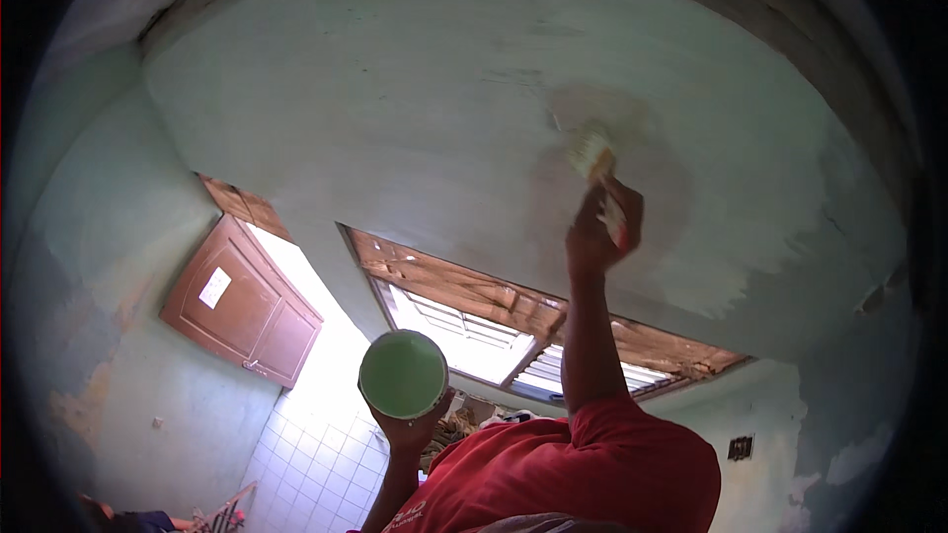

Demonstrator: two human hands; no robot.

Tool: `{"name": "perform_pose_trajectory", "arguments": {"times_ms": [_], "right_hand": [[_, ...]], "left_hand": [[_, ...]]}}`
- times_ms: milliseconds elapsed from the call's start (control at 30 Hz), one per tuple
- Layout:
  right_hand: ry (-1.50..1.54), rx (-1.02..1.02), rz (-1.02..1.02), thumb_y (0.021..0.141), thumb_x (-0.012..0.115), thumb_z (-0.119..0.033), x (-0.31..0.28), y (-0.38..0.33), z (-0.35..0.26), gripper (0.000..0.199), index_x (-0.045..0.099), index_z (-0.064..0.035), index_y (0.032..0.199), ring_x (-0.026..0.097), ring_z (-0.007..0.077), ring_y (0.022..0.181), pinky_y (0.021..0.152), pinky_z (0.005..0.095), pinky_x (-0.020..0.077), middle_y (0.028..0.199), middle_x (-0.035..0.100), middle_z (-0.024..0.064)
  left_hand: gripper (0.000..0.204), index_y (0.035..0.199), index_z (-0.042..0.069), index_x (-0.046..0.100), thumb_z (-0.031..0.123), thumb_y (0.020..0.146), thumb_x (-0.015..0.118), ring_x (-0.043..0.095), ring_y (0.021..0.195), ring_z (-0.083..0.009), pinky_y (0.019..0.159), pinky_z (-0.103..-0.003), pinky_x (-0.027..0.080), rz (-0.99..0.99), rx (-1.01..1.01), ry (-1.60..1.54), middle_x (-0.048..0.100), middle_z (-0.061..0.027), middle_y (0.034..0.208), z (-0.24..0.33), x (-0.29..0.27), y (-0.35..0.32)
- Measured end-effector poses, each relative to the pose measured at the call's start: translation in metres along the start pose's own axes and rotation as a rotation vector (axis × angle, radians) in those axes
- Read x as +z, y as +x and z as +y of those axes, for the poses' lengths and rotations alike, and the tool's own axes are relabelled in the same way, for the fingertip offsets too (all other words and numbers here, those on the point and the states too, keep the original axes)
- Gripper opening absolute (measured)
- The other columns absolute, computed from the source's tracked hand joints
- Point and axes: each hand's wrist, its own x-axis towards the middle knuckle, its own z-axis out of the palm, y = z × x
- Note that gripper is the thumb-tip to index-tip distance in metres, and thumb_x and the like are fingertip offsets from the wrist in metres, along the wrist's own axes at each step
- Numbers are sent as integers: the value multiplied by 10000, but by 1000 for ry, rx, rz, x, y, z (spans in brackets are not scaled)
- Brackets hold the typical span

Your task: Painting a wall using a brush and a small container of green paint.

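My right hand point(597, 237) is raised with its fingers wrapped round the handle of a paintbrush point(592, 151). The pale bristles are at the green-painted wall point(395, 109), above the window, with a darker patch around them that may be shadow or wet paint. Lower and to the left, my left hand point(410, 429) grips a round container point(363, 375) from beneath and the side. Light green paint point(403, 371) shows inside it.
Below the brush runs a wood-framed window point(464, 331) with slats. A brown panelled door point(247, 301) stands open at left, a paper fixed to it. White tiles point(316, 464) cover the floor. Grey patches mark the right wall area point(800, 276). Clutter sits at the lower left.
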Motion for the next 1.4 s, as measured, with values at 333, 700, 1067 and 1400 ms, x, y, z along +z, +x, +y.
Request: {"name": "perform_pose_trajectory", "arguments": {"times_ms": [333, 700, 1067, 1400], "right_hand": [[99, -15, -135, 810, 719, 59, 24, 14, -11, 203, 702, -46, 983, 675, 226, 811, 736, 329, 542, 923, 696, 110], [51, -355, -328, 830, 720, 50, 23, 29, -13, 204, 690, -64, 996, 695, 273, 840, 733, 352, 565, 982, 720, 130], [106, -384, -183, 868, 676, 86, 21, 30, -9, 188, 677, -5, 1034, 668, 281, 848, 734, 369, 544, 985, 702, 138], [107, -210, -237, 865, 733, 1, 17, 6, -16, 137, 682, -26, 989, 674, 204, 830, 705, 311, 540, 930, 685, 89]], "left_hand": [[972, 1405, 53, 395, 59, 602, 942, 580, 1174, -249, 981, -406, 522, 70, 21, 14, 562, -118, 1288, 4, -9, 3], [1171, 1479, 30, 255, 188, 569, 974, 528, 1248, -289, 1015, -420, 495, 1, -39, 54, 467, -172, 1375, -15, 3, -2], [1154, 1492, 27, 247, 194, 603, 964, 525, 1262, -293, 1023, -426, 493, -42, -7, 86, 465, -176, 1390, -19, -2, -11], [1010, 1426, 48, 369, 77, 599, 949, 588, 1182, -264, 994, -407, 515, 10, 41, 59, 570, -135, 1294, -11, -1, -2]]}}
